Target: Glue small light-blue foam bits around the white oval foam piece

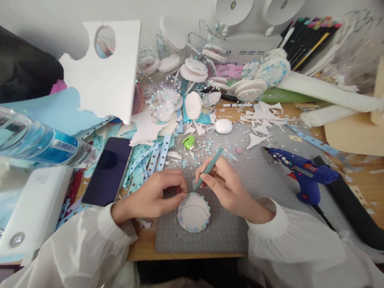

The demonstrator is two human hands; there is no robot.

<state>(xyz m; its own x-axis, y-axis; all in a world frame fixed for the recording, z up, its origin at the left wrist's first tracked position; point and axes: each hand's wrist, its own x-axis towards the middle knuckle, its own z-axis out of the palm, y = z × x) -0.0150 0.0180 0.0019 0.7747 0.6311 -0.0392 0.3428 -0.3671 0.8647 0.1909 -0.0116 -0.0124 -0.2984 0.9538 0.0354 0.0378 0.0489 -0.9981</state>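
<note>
My right hand grips a pair of green tweezers, slanted with the tip down at the far edge of a round white foam disc. Small blue and white paper bits line the rim of this disc. A thin wire curves over its face and out past its left side. My left hand has its fingers pinched together at the disc's upper left edge; what they hold, if anything, is too small to make out. The disc lies on a grey cutting mat near the table's front edge.
A blue glue gun lies on the right. To the left are a phone, a white power bank and a tilted water bottle. Decorated foam discs, foam scraps and a green punch spread behind my hands.
</note>
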